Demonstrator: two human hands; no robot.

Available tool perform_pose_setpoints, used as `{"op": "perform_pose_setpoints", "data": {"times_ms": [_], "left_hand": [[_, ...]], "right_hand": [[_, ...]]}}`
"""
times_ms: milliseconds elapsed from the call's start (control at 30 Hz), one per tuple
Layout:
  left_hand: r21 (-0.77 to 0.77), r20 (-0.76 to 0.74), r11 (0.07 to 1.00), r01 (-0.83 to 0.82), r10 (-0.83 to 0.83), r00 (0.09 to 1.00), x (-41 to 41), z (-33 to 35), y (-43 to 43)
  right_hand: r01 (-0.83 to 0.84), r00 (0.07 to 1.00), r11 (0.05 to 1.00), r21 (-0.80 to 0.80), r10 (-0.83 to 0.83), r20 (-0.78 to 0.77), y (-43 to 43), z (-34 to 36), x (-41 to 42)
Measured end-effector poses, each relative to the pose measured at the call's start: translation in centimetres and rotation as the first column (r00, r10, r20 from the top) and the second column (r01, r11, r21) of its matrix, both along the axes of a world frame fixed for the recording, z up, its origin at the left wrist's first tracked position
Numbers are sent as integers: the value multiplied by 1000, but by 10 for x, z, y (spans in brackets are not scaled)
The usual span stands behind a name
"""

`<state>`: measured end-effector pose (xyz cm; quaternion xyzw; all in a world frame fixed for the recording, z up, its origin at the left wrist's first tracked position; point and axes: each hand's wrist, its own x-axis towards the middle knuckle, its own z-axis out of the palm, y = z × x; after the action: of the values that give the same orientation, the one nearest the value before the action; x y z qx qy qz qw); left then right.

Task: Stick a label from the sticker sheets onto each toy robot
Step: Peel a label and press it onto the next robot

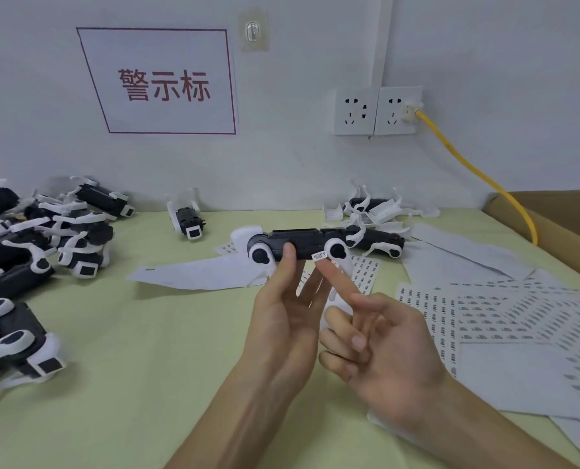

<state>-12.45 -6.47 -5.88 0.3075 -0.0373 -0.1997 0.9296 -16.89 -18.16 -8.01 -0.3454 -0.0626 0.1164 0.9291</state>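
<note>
Black-and-white plastic toy robot [302, 244] is held up over the pale green bench [146, 333] by the left hand [282, 319], with the thumb on its near face and the fingers curled behind it. The right hand [390, 350] points its index finger straight at the robot's dark body. A small white printed label [319, 256] clings to the fingertip [324, 269], at or just short of the body; the other fingers curl loosely and hold nothing. This label looks peeled but not yet pressed down. White sticker sheets [518, 319] fan out at the right, with many labels left. A heap of similar robots [28, 252] lies at the left, and a few more robots [376, 238] lie behind the held one. Which are labelled cannot be told.
</note>
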Motion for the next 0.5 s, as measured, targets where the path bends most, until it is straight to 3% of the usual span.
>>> {"op": "perform_pose_setpoints", "data": {"times_ms": [233,500], "left_hand": [[140,18,983,119,-123,992,-4,0,2],[223,83,974,48,-68,994,-8,1,1]], "right_hand": [[4,1000,999,35,-3,-9,-1,-2,1],[-31,999,998,51,30,17,1,-3,1]]}}
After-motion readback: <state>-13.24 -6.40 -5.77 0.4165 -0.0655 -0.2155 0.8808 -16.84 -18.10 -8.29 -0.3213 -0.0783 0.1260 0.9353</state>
